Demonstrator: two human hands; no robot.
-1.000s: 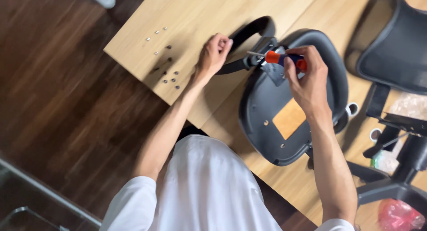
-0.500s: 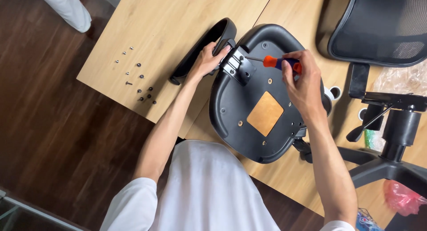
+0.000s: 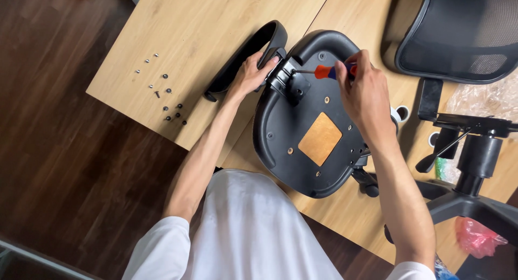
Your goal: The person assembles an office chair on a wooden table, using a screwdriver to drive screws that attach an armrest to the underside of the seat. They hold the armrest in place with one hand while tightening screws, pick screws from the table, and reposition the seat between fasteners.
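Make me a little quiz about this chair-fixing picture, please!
1. Which hand holds the screwdriver with the red and blue handle?
2. True or false: the small screws lie on the wooden table, apart from both hands.
3. What does the left hand rest on: A) the armrest, B) the mesh backrest, C) the wheeled base?

Key: 1. The right hand. 2. True. 3. A.

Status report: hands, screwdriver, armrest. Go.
Right hand grips red-handled screwdriver, tip at armrest bracket. Left hand steadies black armrest. Nothing blocking.
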